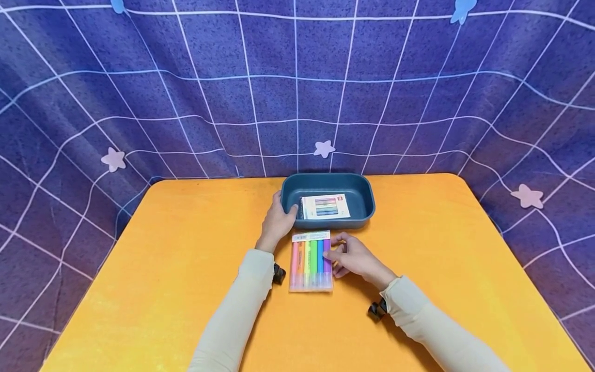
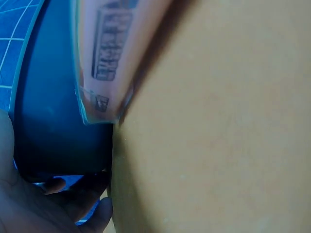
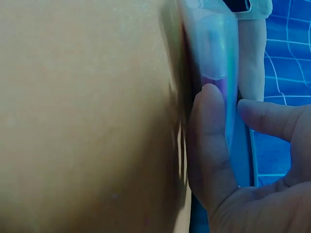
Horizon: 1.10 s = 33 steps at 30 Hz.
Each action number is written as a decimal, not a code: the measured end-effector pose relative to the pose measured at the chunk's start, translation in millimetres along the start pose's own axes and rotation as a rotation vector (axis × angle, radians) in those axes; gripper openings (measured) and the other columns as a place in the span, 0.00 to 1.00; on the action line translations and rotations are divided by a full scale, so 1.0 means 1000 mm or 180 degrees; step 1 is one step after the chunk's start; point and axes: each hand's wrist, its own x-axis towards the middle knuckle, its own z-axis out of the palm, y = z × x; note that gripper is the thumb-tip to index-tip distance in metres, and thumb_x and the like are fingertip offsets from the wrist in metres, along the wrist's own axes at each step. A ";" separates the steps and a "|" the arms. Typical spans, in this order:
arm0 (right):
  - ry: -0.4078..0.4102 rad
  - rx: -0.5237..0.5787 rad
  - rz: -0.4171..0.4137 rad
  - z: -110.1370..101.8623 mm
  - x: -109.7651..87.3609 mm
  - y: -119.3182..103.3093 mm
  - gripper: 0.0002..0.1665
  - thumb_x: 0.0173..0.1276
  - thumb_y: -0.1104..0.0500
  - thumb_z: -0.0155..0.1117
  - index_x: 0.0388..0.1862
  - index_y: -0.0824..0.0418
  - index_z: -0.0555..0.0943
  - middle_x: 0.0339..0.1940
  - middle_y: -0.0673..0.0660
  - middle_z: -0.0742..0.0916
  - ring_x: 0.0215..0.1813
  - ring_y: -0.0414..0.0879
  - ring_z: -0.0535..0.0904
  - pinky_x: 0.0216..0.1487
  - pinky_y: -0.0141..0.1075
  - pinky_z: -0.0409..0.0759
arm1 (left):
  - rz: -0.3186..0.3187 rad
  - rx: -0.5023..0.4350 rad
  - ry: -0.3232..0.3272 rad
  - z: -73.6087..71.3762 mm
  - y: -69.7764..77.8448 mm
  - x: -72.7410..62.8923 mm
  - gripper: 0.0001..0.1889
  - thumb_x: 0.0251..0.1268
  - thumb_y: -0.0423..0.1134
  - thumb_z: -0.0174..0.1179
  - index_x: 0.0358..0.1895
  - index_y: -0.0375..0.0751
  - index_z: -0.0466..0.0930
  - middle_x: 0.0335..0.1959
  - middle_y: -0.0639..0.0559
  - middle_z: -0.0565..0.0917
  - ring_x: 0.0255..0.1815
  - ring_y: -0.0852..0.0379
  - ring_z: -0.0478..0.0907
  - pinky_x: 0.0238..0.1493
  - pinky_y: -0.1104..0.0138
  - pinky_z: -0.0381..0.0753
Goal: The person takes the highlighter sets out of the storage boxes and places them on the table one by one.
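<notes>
A dark blue, rounded rectangular tray (image 1: 360, 223) stands towards the back of the table. My left hand (image 1: 278, 222) grips its left end, thumb over the rim and fingers along the outside; the left wrist view shows those fingers (image 2: 99, 213) by the tray's outer wall. In front of the tray lies a clear flat pack of highlighters (image 1: 313, 263), pink through orange, yellow, green and blue to purple. My right hand (image 1: 355, 258) pinches the pack's right edge, thumb on its top face. The right wrist view shows the purple highlighter (image 3: 214, 53) close to the fingertips.
Inside the tray lies a white package with a coloured-stripe picture (image 1: 332, 206), a dark item partly hidden at its left. The orange table (image 1: 209, 206) meets a purple-blue gridded curtain (image 1: 223, 103) at the back and sides.
</notes>
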 end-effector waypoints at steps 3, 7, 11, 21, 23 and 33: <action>-0.0002 -0.0039 0.0003 -0.001 -0.001 0.001 0.25 0.68 0.57 0.69 0.58 0.62 0.70 0.33 0.60 0.82 0.26 0.48 0.82 0.30 0.40 0.88 | -0.0017 -0.0012 -0.0008 0.000 0.000 0.000 0.36 0.74 0.52 0.53 0.80 0.54 0.49 0.75 0.44 0.70 0.71 0.40 0.72 0.69 0.38 0.70; 0.0014 -0.0099 -0.0023 -0.002 -0.003 0.002 0.24 0.68 0.57 0.69 0.56 0.62 0.69 0.33 0.59 0.81 0.26 0.48 0.81 0.29 0.40 0.88 | -0.0014 -0.0029 -0.0031 -0.001 0.000 -0.002 0.37 0.74 0.52 0.53 0.80 0.54 0.48 0.75 0.43 0.70 0.71 0.40 0.72 0.69 0.38 0.70; 0.0044 -0.0139 -0.0091 -0.004 -0.005 0.000 0.23 0.67 0.58 0.68 0.55 0.62 0.69 0.32 0.58 0.80 0.27 0.48 0.79 0.28 0.39 0.86 | 0.0004 -0.0015 -0.0041 -0.001 0.001 -0.002 0.37 0.74 0.52 0.53 0.80 0.53 0.48 0.74 0.43 0.71 0.71 0.40 0.72 0.69 0.38 0.70; 0.0050 -0.0218 -0.0199 -0.007 -0.006 -0.001 0.21 0.66 0.60 0.69 0.53 0.64 0.71 0.32 0.57 0.82 0.27 0.48 0.79 0.28 0.34 0.80 | -0.0001 0.0052 -0.0022 -0.001 0.002 -0.001 0.37 0.74 0.52 0.53 0.80 0.52 0.48 0.75 0.43 0.70 0.72 0.40 0.71 0.70 0.38 0.68; 0.0046 -0.0198 -0.0261 -0.008 -0.007 -0.002 0.21 0.66 0.61 0.69 0.52 0.65 0.71 0.31 0.57 0.82 0.27 0.48 0.79 0.28 0.35 0.79 | 0.0004 0.0059 -0.0015 -0.001 0.002 0.000 0.37 0.74 0.52 0.53 0.80 0.52 0.48 0.75 0.43 0.70 0.72 0.40 0.71 0.70 0.38 0.69; 0.0058 -0.0349 -0.0565 -0.011 -0.007 -0.004 0.20 0.65 0.61 0.68 0.51 0.67 0.72 0.29 0.57 0.82 0.27 0.51 0.82 0.31 0.34 0.75 | 0.0022 0.0026 -0.0059 -0.002 0.002 -0.001 0.37 0.74 0.52 0.53 0.80 0.52 0.48 0.74 0.43 0.70 0.70 0.40 0.73 0.69 0.38 0.71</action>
